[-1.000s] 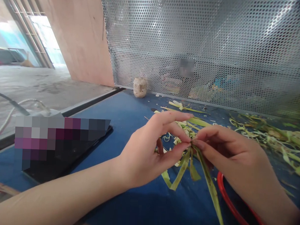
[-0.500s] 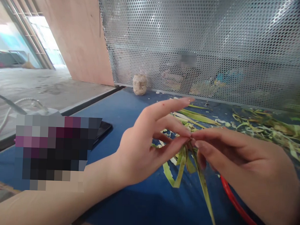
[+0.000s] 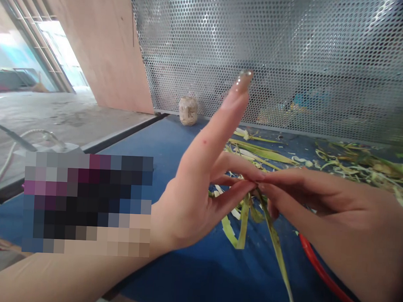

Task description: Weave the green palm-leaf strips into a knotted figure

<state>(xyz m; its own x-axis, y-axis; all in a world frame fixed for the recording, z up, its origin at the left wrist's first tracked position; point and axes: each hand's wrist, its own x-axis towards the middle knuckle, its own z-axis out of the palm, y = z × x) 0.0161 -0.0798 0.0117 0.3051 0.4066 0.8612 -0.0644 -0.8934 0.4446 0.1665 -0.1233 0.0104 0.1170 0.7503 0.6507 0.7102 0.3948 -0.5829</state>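
In front of me, my left hand [image 3: 195,182] pinches with its thumb and a finger behind the index finger, which points up and away. The fingertips of my right hand [image 3: 335,214] are pinched at the same spot, touching those of my left. From between them hangs a long, narrow green leaf [image 3: 279,250], its lower end near the bottom of the view. Its upper end is hidden by the fingers. Folded pale-green leaf strips [image 3: 241,228] show just below the left fingertips.
Loose leaves [image 3: 264,153] and trimmings [image 3: 350,168] lie at the back of the blue tabletop [image 3: 142,137], below a perforated metal panel [image 3: 227,27]. A pale round container-like object [image 3: 188,111] stands there. A red curved tube or rim [image 3: 319,269] passes under my right arm. Cables [image 3: 7,173] lie left.
My left index finger has lifted from pointing right to pointing up. Both hands keep their pinch in nearly the same place, and the hanging leaf has shifted slightly.
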